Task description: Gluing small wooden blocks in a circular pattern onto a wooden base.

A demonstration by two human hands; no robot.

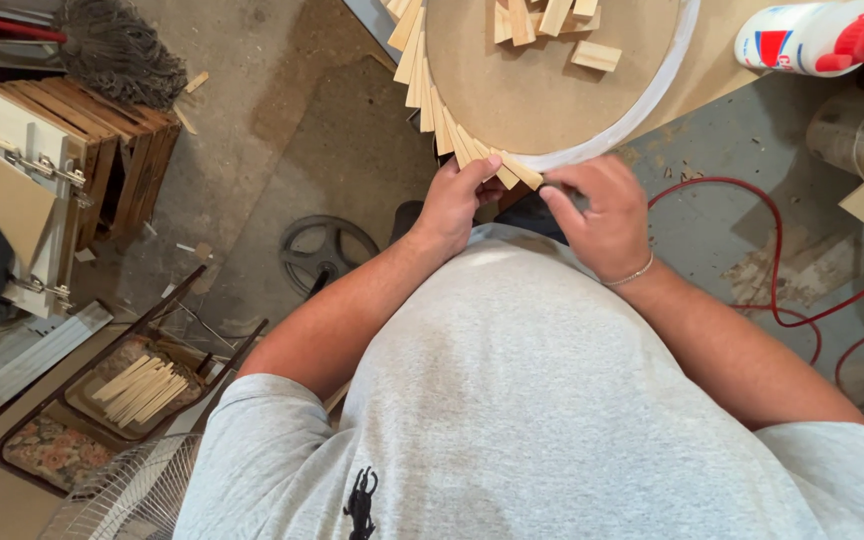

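A round brown board (542,90) lies on the bench, with a white band of glue along its right rim. Short pale wooden strips (430,100) are fanned along its left and lower rim. My left hand (452,205) presses its fingers on the last strips at the bottom edge. My right hand (602,215) pinches the end strip (520,170) from the right side. A few loose wood blocks (552,25) rest on top of the board. A silver bracelet circles my right wrist.
A white glue bottle with a red cap (817,35) lies on the bench at top right. A red hose (772,260) loops over the floor. At lower left a tray holds wooden sticks (142,390). A metal wheel (327,250) lies on the floor.
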